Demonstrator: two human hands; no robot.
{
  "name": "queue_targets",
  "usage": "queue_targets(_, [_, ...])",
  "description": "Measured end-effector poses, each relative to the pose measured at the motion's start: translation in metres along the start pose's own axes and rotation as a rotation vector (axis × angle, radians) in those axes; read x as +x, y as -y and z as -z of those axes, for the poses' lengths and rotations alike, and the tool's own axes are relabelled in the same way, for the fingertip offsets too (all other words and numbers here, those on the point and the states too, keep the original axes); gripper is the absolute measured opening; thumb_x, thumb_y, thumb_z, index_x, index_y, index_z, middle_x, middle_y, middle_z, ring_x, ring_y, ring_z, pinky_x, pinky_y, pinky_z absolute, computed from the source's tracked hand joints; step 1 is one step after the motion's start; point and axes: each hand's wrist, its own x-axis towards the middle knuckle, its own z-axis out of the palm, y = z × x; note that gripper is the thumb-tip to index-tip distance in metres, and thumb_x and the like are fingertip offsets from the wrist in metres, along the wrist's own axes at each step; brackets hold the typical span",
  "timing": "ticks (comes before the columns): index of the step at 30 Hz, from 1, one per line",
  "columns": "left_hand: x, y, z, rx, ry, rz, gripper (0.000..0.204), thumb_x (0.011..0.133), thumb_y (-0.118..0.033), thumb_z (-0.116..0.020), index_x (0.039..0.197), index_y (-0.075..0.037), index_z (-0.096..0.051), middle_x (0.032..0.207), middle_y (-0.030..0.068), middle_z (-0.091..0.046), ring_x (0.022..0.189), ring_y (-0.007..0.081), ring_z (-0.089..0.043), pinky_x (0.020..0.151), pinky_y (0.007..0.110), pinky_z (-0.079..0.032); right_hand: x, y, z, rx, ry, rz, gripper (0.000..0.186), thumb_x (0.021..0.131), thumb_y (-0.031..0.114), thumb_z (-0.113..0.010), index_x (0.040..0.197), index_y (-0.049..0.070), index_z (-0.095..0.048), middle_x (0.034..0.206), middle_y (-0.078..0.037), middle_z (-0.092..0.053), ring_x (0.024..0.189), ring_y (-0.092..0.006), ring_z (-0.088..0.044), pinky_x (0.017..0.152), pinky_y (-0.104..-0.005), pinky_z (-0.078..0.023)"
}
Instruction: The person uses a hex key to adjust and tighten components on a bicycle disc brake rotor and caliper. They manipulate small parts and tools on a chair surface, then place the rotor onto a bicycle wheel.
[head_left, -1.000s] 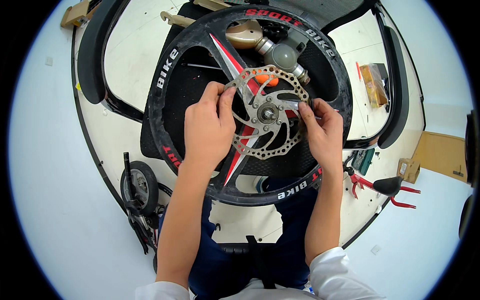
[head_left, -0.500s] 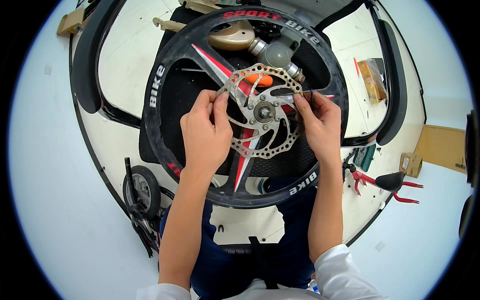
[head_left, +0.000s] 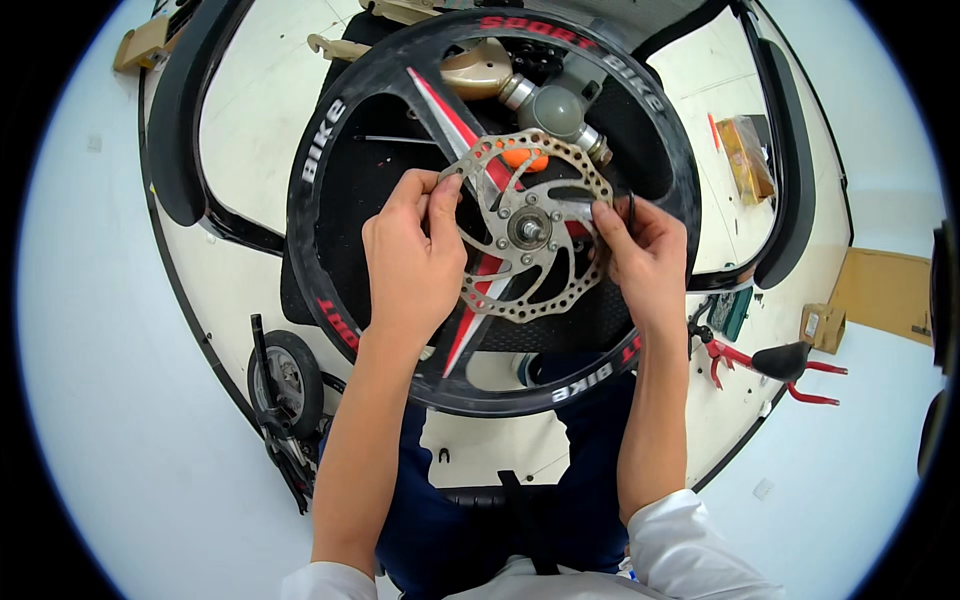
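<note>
A black wheel (head_left: 309, 160) with red-and-white spokes lies over the seat of a black chair (head_left: 330, 250). A silver perforated brake rotor (head_left: 530, 305) is bolted around its hub (head_left: 530, 230). My left hand (head_left: 415, 255) is closed on the rotor's upper-left edge, thumb on top. My right hand (head_left: 645, 255) pinches the rotor's right edge; a small dark item by its fingers is too unclear to name. Beneath the wheel are a beige-and-grey metal part (head_left: 556, 112), an orange object (head_left: 525, 160) and a thin metal rod (head_left: 395, 140).
Chair armrests (head_left: 180, 150) flank the wheel. A small wheeled frame (head_left: 290, 385) lies lower left. At right are a red frame with saddle (head_left: 780, 362), a green case (head_left: 732, 315), a yellow package (head_left: 748, 165) and cardboard (head_left: 885, 300). My legs (head_left: 590, 470) show below.
The wheel and rotor turned slightly anticlockwise, then back clockwise, with both hands staying on the rotor. Both hands have risen slightly since half a second ago.
</note>
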Motion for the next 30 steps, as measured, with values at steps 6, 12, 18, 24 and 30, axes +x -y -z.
queue_targets(6, [-0.009, -0.006, 0.003, -0.104, 0.043, 0.132, 0.024, 0.104, -0.019, -0.055, 0.092, 0.001, -0.061, 0.057, -0.0059, -0.047, 0.045, -0.0005, -0.037, 0.041, 0.021, -0.025, 0.001, 0.013, -0.002, 0.034, -0.006, 0.006, 0.021, 0.094, 0.014, -0.070, 0.082, -0.003, -0.066, 0.067, 0.004, -0.059, 0.059, -0.0018, -0.051, 0.052, -0.0211, -0.039])
queue_targets(12, [-0.009, -0.016, 0.001, -0.105, 0.029, 0.100, 0.025, 0.104, -0.020, -0.056, 0.092, 0.002, -0.062, 0.059, -0.0076, -0.048, 0.049, -0.0019, -0.035, 0.044, 0.021, -0.024, 0.015, 0.006, 0.009, -0.134, 0.018, 0.104, 0.022, 0.094, 0.015, -0.070, 0.081, -0.003, -0.067, 0.065, 0.002, -0.059, 0.057, -0.0018, -0.051, 0.050, -0.0215, -0.037])
queue_targets(18, [-0.006, -0.002, -0.001, -0.106, 0.041, 0.123, 0.025, 0.104, -0.021, -0.056, 0.093, 0.001, -0.062, 0.058, -0.0060, -0.050, 0.047, -0.0009, -0.037, 0.043, 0.021, -0.026, 0.011, 0.005, 0.006, -0.066, 0.013, 0.073, 0.023, 0.093, 0.016, -0.071, 0.079, -0.003, -0.067, 0.061, 0.003, -0.058, 0.055, -0.0018, -0.045, 0.050, -0.0221, -0.034])
queue_targets(24, [-0.010, -0.010, 0.002, -0.175, 0.003, 0.183, 0.022, 0.101, -0.015, -0.058, 0.090, 0.004, -0.062, 0.057, -0.0007, -0.054, 0.053, 0.0019, -0.038, 0.048, 0.023, -0.030, 0.012, -0.002, 0.009, -0.160, 0.021, 0.165, 0.023, 0.092, 0.015, -0.070, 0.078, -0.002, -0.066, 0.061, 0.004, -0.055, 0.056, -0.0014, -0.043, 0.050, -0.0226, -0.033])
queue_targets(30, [-0.005, -0.015, 0.005, -0.153, 0.017, 0.110, 0.022, 0.101, -0.014, -0.058, 0.091, 0.005, -0.062, 0.059, -0.0029, -0.053, 0.055, 0.0001, -0.038, 0.048, 0.022, -0.029, 0.006, 0.010, 0.009, -0.009, 0.017, 0.112, 0.025, 0.092, 0.016, -0.071, 0.079, -0.003, -0.063, 0.061, 0.005, -0.051, 0.056, -0.0026, -0.038, 0.050, -0.0241, -0.031])
